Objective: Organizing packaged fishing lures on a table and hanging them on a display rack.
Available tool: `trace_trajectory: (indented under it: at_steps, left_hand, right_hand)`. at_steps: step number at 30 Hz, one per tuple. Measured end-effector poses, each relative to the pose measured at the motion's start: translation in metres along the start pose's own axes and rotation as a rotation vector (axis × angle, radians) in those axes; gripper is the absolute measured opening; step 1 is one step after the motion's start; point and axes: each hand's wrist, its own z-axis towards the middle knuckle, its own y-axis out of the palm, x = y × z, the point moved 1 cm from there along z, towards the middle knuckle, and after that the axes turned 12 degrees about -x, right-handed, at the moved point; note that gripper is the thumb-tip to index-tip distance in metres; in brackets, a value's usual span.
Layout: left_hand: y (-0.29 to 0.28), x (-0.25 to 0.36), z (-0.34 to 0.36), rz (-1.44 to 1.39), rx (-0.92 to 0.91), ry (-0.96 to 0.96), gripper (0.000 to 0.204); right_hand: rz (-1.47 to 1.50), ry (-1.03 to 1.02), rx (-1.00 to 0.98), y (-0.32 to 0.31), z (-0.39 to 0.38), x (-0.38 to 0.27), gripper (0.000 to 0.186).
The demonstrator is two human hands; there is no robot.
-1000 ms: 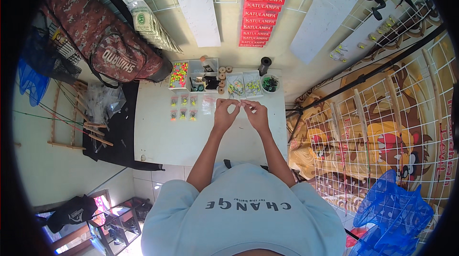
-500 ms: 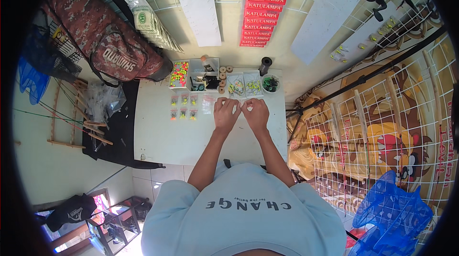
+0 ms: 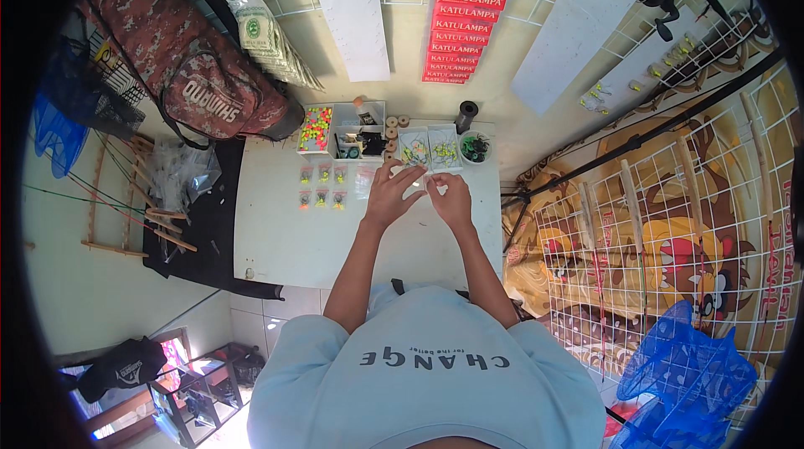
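Over the white table [image 3: 293,256] my left hand [image 3: 389,198] has its fingers stretched toward the right, with the thumb held apart below them. Close beside it, my right hand [image 3: 453,200] is closed in a pinch; whatever its fingertips hold is too small to make out. Just beyond both hands stand two clear trays, the left tray [image 3: 414,147] and the right tray [image 3: 444,147], with small yellow-green pieces and thin wires in them. Clear plastic bags [image 3: 363,181] lie beside my left hand. Farther left, several small filled bags [image 3: 322,186] are laid out in two rows.
A box of bright beads [image 3: 316,128] and a divided white box [image 3: 377,113] stand at the back left. Wooden rings [image 3: 391,134], a round tub [image 3: 475,147] and a dark cylinder [image 3: 466,116] line the back. Blue netting [image 3: 687,374] hangs at the lower right.
My left hand has opened from a pinch, its fingers now stretched out to the right. My right hand stays pinched in nearly the same place.
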Motion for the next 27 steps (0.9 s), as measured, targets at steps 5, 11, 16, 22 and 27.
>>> trace_trajectory:
  at_steps: [5,11,16,22,27]
  left_hand:
    - [0.003,-0.002,0.001,0.017,0.027,0.026,0.047]
    - [0.007,-0.005,-0.002,0.020,0.006,0.053,0.046]
    - [0.012,-0.007,-0.005,-0.004,0.020,0.029,0.048]
    - [0.015,-0.003,-0.004,-0.105,-0.047,-0.040,0.045]
    - [0.014,0.012,-0.003,-0.242,0.134,-0.189,0.044]
  right_hand:
    - [0.001,0.001,-0.006,-0.001,0.001,-0.002,0.015]
    - [0.143,0.020,-0.095,-0.003,0.006,0.001,0.012]
    - [0.095,-0.079,-0.049,0.004,0.010,0.006,0.015]
    - [0.030,-0.138,-0.014,0.010,0.011,0.017,0.016]
    - [0.229,-0.016,0.026,0.006,0.010,0.006,0.012]
